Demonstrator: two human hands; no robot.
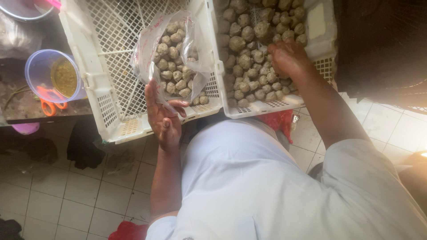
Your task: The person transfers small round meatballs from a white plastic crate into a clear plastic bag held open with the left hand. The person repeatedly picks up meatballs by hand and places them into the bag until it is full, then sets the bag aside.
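Note:
My left hand (163, 116) pinches the near edge of a clear plastic bag (153, 44) filled with small brown balls. The bag lies in a white mesh crate (100, 66) at the left. My right hand (288, 58) reaches into a second white crate (320, 26) at the right, heaped with many of the same brown balls (249, 49). Its fingers are curled down among them, and whether it holds any is hidden.
A purple plastic cup (42, 71) with yellowish liquid stands on a dark table at the left, orange-handled scissors (50, 100) beside it. A red bag (278, 120) lies under the right crate. White tiled floor (80, 195) is below.

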